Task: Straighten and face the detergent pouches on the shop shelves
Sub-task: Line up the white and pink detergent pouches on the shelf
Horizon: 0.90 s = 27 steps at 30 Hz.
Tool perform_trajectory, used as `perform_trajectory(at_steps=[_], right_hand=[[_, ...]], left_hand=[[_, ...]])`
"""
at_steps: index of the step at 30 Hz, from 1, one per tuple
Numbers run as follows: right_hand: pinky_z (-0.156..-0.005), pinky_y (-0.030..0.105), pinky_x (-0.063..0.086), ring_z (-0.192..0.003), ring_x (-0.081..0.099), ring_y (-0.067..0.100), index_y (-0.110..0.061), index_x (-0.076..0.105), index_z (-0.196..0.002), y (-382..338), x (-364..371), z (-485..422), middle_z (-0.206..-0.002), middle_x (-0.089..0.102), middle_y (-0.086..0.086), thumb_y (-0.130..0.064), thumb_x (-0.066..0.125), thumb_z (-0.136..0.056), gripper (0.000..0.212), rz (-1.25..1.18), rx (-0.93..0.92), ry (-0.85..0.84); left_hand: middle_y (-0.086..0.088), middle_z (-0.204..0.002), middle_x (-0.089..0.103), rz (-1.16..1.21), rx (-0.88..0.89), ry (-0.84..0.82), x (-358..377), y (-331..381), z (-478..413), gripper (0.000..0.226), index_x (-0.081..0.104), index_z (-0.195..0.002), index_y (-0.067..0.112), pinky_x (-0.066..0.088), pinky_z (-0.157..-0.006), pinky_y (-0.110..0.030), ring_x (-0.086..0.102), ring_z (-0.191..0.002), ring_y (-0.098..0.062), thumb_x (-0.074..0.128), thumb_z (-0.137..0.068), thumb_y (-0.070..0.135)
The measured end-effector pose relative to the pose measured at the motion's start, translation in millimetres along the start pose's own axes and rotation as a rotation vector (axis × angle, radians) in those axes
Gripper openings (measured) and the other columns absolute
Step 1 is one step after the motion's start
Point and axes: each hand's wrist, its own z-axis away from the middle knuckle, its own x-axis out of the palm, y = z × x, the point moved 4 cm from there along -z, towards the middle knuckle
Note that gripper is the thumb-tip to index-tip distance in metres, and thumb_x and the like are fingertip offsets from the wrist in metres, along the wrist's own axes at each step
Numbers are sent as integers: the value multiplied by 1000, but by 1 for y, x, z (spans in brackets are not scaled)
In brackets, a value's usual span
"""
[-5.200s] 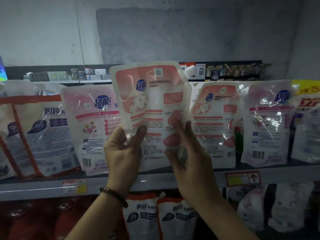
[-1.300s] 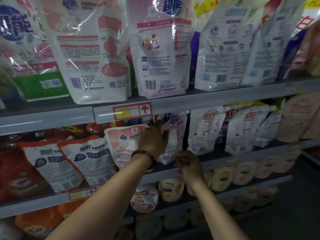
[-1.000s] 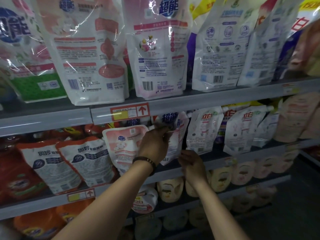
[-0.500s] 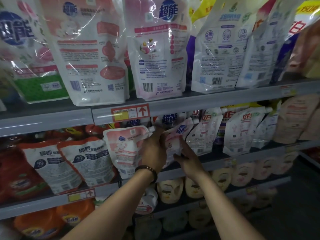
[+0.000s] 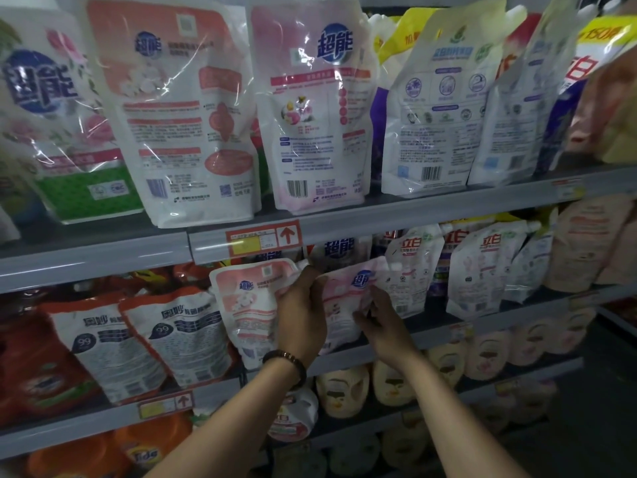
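While the left hand (image 5: pixel 301 315) grips the salmon pouch (image 5: pixel 241 305), the right hand (image 5: pixel 382 327) pinches the tilted pink pouch (image 5: pixel 339 301) at the middle shelf's (image 5: pixel 482 327) front edge; next it likely needs standing upright, facing forward.

Retail shop, laundry aisle: tiered grey metal shelves (image 5: pixel 431 210) w/ label strips along front edges, red-arrow price label (image 5: pixel 263 238) clipped on one, rows of detergent pouches (image 5: pixel 310 115) stood side by side, same brands repeated, barcodes (image 5: pixel 297 188) showing, plus orange bottles (image 5: pixel 144 450) on btm tier at left.
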Motion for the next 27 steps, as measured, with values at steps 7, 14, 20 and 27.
perform_trajectory(at_steps=[7,14,20,27], right_hand=[[-116,39,43,-134,53,12,-49,43,-128,-3,-13,1,-136,53,-18,-11,64,-105,49,-121,-62,152],[-95,17,51,-124,65,20,-12,59,-136,16,-12,6,-123,68,-5,-7,69,-100,38,-131,45,272],[-87,21,57,-120,70,16,-19,63,-138,5,9,12,-128,75,-2,-14,65,-104,34,-272,155,91],[-95,45,63,-116,73,34,-10,67,-133,-8,29,36,-123,77,13,-11,58,-107,28,-407,191,57]], left_hand=[[21,-93,67,47,-28,-38,-11,8,-8,24,60,-99,38,40,-66,-5,64,-85,9,50,-111,19],[13,-100,72,147,-67,-73,-25,16,-7,22,68,-101,28,49,-72,-13,67,-92,3,51,-112,19],[20,-80,63,137,-1,-88,-55,32,-9,33,56,-89,38,40,-64,-9,58,-75,4,52,-110,13],[28,-88,68,196,-47,-95,-90,31,-4,25,63,-96,30,43,-71,-7,63,-84,6,52,-110,12]])
